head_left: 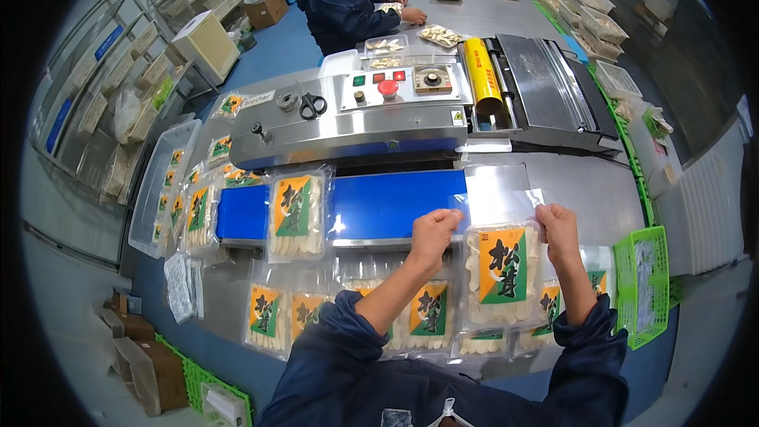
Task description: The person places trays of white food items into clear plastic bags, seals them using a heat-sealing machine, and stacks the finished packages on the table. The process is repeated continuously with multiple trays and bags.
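Between my hands hangs a clear mushroom bag [504, 277] with pale sliced contents and an orange-and-green label. My left hand [435, 237] pinches one upper corner of its open-looking top edge, and my right hand [560, 229] pinches the other, stretching the clear film between them. Just beyond is a steel sealing machine [356, 146] with a blue conveyor belt [398, 202]. Another filled bag [297, 217] rests against the belt, left of my hands. Beneath my forearms, several similar bags [267, 318] lie in a row along the near side.
Black scissors [313, 107] and a red button [388, 89] are on top of the machine. A clear bin [162, 190] with bags stands left, a green basket [642, 285] right. Across the steel table, a co-worker [340, 16] handles mushroom trays. Shelves [118, 71] line the left wall.
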